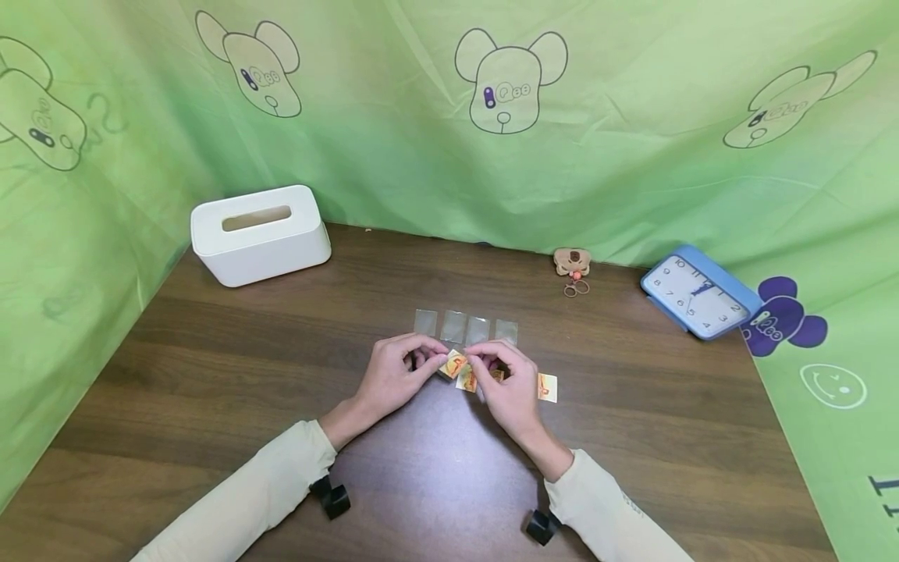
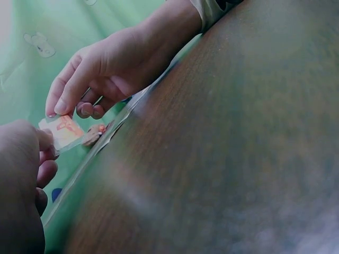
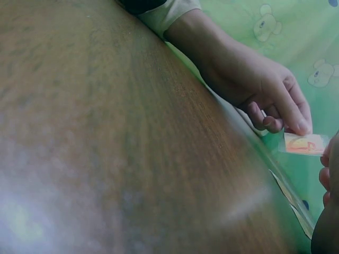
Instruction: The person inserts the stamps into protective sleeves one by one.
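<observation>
A small yellow-and-orange picture card (image 1: 453, 364) is held up between both hands over the table. Clear plastic film of a sleeve (image 3: 282, 144) shows around its edges in the right wrist view. My left hand (image 1: 396, 378) pinches one side between thumb and forefinger. On the opposite side, the thumb and fingertips of my right hand (image 1: 511, 390) pinch the card and its film. Beneath the hands lies another similar card (image 1: 466, 380), and a further card (image 1: 548, 388) pokes out to the right of the right hand.
Several clear sleeves (image 1: 424, 321) lie in a row just beyond the hands. A white tissue box (image 1: 260, 234) stands back left. Toward the back right are a bear keychain (image 1: 572, 262) and a blue clock (image 1: 701, 293). Green printed curtain (image 1: 393, 172) borders the table.
</observation>
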`<control>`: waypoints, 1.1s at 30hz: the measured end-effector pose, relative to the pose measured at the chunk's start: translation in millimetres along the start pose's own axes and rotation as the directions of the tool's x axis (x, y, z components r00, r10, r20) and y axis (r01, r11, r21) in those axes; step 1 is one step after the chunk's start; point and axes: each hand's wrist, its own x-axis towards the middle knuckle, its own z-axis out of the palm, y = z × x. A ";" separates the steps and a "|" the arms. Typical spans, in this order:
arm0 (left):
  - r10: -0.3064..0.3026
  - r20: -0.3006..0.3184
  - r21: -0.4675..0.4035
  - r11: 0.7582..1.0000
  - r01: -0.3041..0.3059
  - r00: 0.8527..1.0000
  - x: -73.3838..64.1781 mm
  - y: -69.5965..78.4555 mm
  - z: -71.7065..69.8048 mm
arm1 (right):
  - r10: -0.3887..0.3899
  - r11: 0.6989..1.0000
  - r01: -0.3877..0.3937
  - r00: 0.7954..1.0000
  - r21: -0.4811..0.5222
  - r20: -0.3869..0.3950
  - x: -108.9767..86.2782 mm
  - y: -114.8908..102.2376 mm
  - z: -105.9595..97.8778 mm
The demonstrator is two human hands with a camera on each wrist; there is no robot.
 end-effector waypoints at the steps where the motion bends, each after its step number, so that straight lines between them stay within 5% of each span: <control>1: -0.005 0.004 0.001 1.000 0.005 1.000 0.0 -0.2 0.1 | -0.003 1.000 0.003 1.000 0.001 0.002 0.9 -5.0 -0.4; 6: -0.032 0.027 -0.003 0.999 0.032 0.999 -0.7 0.7 0.3 | -0.012 1.000 0.012 1.000 0.005 0.013 3.8 -25.4 -2.5; 15: -0.052 0.038 -0.010 0.999 0.052 0.998 -0.7 4.7 -1.4 | -0.042 0.999 0.042 0.999 -0.009 0.006 4.4 -28.0 -4.6; 23: -0.130 0.031 -0.023 0.991 0.131 0.991 -1.3 8.0 -10.2 | -0.042 0.998 0.042 0.999 -0.044 0.000 -1.6 11.0 -11.5; 33: -0.208 -0.052 0.035 0.977 0.210 0.977 8.0 -10.1 -35.8 | -0.087 0.984 0.097 0.994 -0.153 0.068 0.1 19.3 -25.6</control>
